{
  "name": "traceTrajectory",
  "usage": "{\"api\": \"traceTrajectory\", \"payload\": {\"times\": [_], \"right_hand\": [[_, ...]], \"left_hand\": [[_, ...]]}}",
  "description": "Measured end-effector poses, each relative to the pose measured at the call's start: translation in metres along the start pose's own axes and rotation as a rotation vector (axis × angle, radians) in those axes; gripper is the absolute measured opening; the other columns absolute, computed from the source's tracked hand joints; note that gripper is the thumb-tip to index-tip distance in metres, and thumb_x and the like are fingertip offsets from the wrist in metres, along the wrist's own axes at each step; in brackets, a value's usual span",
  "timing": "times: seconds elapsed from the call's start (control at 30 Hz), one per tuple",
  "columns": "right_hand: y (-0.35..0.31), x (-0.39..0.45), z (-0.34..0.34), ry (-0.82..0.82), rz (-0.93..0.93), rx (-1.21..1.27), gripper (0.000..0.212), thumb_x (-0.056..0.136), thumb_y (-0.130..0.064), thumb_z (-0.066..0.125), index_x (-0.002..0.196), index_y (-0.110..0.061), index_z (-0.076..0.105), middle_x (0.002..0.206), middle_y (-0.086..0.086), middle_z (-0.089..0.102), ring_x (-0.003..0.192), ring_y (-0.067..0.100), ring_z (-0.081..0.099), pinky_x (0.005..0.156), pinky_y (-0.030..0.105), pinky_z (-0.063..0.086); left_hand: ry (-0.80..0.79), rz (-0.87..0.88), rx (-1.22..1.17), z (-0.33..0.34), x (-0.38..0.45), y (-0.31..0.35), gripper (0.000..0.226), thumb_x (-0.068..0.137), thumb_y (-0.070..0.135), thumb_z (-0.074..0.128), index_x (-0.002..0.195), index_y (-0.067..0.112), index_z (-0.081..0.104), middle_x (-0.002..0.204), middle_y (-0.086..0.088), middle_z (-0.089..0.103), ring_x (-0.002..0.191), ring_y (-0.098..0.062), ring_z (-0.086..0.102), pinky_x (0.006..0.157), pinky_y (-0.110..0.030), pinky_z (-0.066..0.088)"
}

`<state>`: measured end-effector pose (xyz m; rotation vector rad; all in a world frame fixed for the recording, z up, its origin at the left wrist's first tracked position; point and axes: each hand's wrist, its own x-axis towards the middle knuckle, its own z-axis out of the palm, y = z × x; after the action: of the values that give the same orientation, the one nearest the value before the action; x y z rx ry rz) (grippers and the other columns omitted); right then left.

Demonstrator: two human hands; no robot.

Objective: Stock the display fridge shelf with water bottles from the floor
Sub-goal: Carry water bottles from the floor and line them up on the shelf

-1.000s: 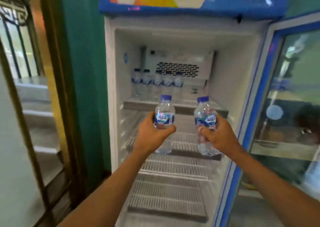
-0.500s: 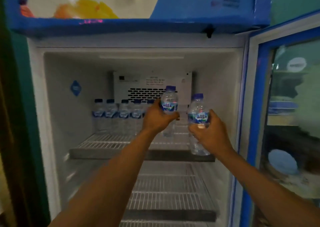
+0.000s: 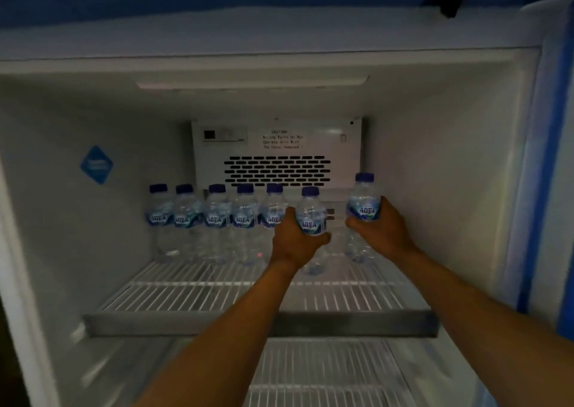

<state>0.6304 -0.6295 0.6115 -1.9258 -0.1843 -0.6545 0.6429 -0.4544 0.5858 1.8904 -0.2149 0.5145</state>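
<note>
Both hands are deep inside the fridge, each wrapped round a bottle. From the head camera, your left hand point(image 3: 293, 245) clasps its bottle point(image 3: 310, 217) around the label, fingers curled across the front, thumb side behind; the base looks to be on or just above the top wire shelf point(image 3: 217, 295), though I can't tell if it's touching. Your right hand point(image 3: 383, 229) grips the second bottle point(image 3: 363, 204) from the right side, held a little higher and further back. Holding both at mid-body keeps them upright and leaves the caps free, handy for sliding them in under the vent panel point(image 3: 276, 152). A row of bottles point(image 3: 214, 220) already stands along the back of the shelf, starting near the left wall, labels facing out. Your left bottle sits just beside the last of that row, so it reads as the next slot; the right one lines up for the gap beyond, toward the right wall. I'd say you're mid-placement, with the front of the shelf bare and the lower shelf point(image 3: 326, 372) too.
</note>
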Motion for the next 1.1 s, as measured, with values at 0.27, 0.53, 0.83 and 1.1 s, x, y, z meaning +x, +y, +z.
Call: {"api": "traceTrajectory", "payload": {"times": [0.27, 0.53, 0.83, 1.1], "right_hand": [[0.025, 0.017, 0.025, -0.155, 0.023, 0.000, 0.046, 0.074, -0.012, 0.077, 0.116, -0.016, 0.059, 0.102, -0.003, 0.067, 0.089, 0.006, 0.062, 0.067, 0.014, 0.044], [0.030, 0.013, 0.023, -0.173, 0.024, 0.077, 0.046, 0.075, -0.013, 0.077, 0.116, -0.021, 0.057, 0.103, -0.007, 0.066, 0.088, 0.000, 0.061, 0.070, 0.014, 0.045], [0.033, 0.011, 0.023, -0.178, -0.028, 0.106, 0.055, 0.077, -0.018, 0.078, 0.126, -0.017, 0.052, 0.112, -0.001, 0.064, 0.098, 0.012, 0.062, 0.076, 0.017, 0.044], [0.034, 0.010, 0.022, -0.174, -0.066, 0.116, 0.047, 0.078, -0.012, 0.077, 0.118, -0.019, 0.055, 0.100, -0.008, 0.064, 0.084, -0.007, 0.058, 0.064, 0.000, 0.044]], "left_hand": [[-0.204, -0.053, 0.119, -0.022, -0.007, 0.026, 0.084, 0.072, 0.032, 0.084, 0.135, 0.007, 0.033, 0.131, -0.006, 0.054, 0.116, -0.019, 0.057, 0.088, -0.022, 0.045], [-0.327, 0.234, 0.944, -0.084, 0.006, 0.109, 0.071, 0.084, 0.054, 0.064, 0.137, 0.013, 0.040, 0.134, -0.009, 0.051, 0.116, -0.026, 0.053, 0.096, -0.041, 0.047], [-0.767, 0.333, 0.906, -0.063, 0.080, 0.121, 0.030, 0.090, 0.030, 0.066, 0.116, 0.015, 0.066, 0.101, 0.003, 0.064, 0.087, -0.014, 0.064, 0.081, -0.025, 0.050], [-0.766, 0.295, 0.879, -0.069, 0.098, 0.112, 0.015, 0.091, 0.024, 0.065, 0.105, 0.022, 0.068, 0.083, 0.013, 0.063, 0.069, -0.001, 0.062, 0.070, -0.017, 0.049]]}}
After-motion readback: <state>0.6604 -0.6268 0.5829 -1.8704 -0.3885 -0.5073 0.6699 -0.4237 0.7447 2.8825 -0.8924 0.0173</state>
